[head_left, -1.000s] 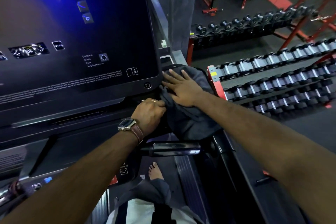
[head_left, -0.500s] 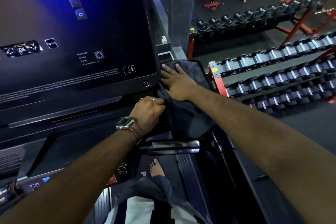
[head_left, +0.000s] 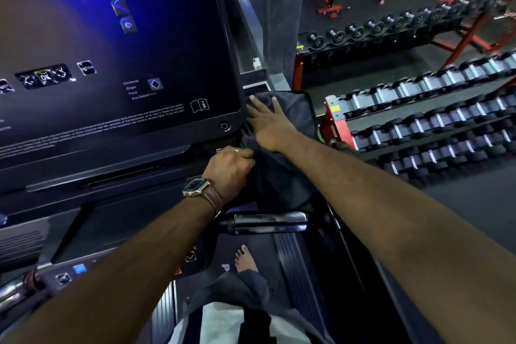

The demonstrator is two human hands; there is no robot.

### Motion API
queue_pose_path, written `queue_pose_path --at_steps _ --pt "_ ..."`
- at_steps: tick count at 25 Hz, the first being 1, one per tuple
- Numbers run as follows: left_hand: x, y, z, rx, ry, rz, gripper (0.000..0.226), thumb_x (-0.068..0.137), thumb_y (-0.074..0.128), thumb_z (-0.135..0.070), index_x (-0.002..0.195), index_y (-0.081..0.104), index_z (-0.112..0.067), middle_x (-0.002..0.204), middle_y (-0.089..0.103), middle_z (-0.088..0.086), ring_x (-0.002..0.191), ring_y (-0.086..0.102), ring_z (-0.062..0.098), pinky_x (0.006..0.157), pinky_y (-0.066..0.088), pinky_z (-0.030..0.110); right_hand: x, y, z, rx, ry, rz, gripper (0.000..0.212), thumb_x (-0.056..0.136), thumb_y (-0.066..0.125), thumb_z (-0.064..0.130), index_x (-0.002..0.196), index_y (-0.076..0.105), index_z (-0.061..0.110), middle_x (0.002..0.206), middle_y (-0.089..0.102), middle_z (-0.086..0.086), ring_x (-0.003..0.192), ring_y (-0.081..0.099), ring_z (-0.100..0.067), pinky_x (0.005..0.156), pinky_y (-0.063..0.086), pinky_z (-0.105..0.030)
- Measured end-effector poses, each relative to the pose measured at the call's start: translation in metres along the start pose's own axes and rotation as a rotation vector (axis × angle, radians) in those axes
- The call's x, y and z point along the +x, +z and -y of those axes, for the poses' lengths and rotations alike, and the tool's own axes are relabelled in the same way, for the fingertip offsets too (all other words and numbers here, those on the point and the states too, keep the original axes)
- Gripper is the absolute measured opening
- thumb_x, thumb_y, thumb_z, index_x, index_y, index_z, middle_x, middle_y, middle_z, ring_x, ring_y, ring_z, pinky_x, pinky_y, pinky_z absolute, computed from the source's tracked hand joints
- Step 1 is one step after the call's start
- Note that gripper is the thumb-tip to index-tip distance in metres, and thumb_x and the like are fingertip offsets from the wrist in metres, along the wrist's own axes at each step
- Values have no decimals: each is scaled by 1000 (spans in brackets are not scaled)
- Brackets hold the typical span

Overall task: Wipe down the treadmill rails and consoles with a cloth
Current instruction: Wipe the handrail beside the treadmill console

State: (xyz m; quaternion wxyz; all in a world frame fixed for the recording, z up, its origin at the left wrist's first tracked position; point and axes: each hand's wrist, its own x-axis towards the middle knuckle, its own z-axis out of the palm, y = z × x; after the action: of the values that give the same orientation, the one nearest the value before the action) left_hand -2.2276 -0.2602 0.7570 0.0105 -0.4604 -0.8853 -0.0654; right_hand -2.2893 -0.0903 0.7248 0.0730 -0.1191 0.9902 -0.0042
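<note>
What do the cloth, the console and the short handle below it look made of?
The cloth looks like soft fabric, dark grey, matte: it drapes in loose folds. The console is glossy dark plastic or glass, can't tell which: it mirrors blue light. The handle is likely polished metal, maybe chromed plastic: sharp bright streaks along a rounded bar.

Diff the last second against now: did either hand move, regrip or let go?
The right hand, flat on the cloth, slid slightly forward beside the console corner. Nothing was regripped or released. The left hand still grips the cloth's near edge below the console. The handlebar and dumbbell racks are unchanged.
</note>
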Motion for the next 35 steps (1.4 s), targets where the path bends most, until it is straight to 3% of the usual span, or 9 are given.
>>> queue_pose_path --at_steps 4,7,11,16,21,27,29,32,35 --pt "-2 -6 1 11 56 23 29 64 31 -12 61 60 -10 67 59 4 61 59 29 51 45 30 -45 15 -42 -10 -199 -66 57 96 31 43 153 21 43 165 1 13 152 0 -18 117 5 -61" --pt "-14 0 7 6 79 15 25 75 55 -3 96 67 -3 99 65 11 84 62 32 68 52 41 -49 16 -83 174 16 -33 56 96 29 57 149 11 56 164 1 17 152 1 -19 112 14 -70" --pt "-27 1 -9 37 47 73 45 79 70 -24 118 60 -4 125 55 14 103 56 32 81 52 44 -34 16 -40 251 297 -27 58 96 29 59 150 7 55 165 -4 13 152 -4 -26 113 6 -71" --pt "-48 5 -32 140 13 182 46 87 52 -47 113 62 -10 121 57 10 99 57 30 75 51 45 -77 30 -30 42 -116 -91 64 94 35 59 152 10 50 165 1 12 152 1 -25 114 7 -68" --pt "-78 3 -19 144 -97 149 57 87 34 -55 106 67 -13 112 63 7 93 60 27 68 53 39 -44 15 -42 254 345 -34 60 95 28 66 149 7 56 165 -4 13 152 -5 -23 112 3 -72" --pt "-79 9 -16 76 -108 141 57 90 32 -55 108 66 -13 110 62 5 92 57 26 72 51 41 -62 24 -13 -5 -67 -87 67 87 14 67 151 17 48 165 6 11 152 4 -26 111 11 -72" --pt "-79 13 -14 52 -102 129 56 91 33 -54 112 64 -12 113 61 5 94 57 25 77 50 43 -58 24 -42 35 -36 -68 66 87 20 70 150 12 53 165 5 13 152 4 -24 110 14 -73" --pt "-76 14 -15 25 -117 124 56 89 37 -54 119 58 -11 114 61 6 97 57 25 80 51 42 -28 11 -41 189 246 12 60 92 26 70 147 5 59 164 -5 16 152 -6 -23 109 3 -76" --pt "-75 11 -17 17 -110 113 54 90 39 -54 118 57 -13 110 62 5 95 57 25 77 50 39 -20 4 3 105 133 19 56 98 28 55 152 13 47 164 -6 14 152 -9 -22 109 -2 -75"
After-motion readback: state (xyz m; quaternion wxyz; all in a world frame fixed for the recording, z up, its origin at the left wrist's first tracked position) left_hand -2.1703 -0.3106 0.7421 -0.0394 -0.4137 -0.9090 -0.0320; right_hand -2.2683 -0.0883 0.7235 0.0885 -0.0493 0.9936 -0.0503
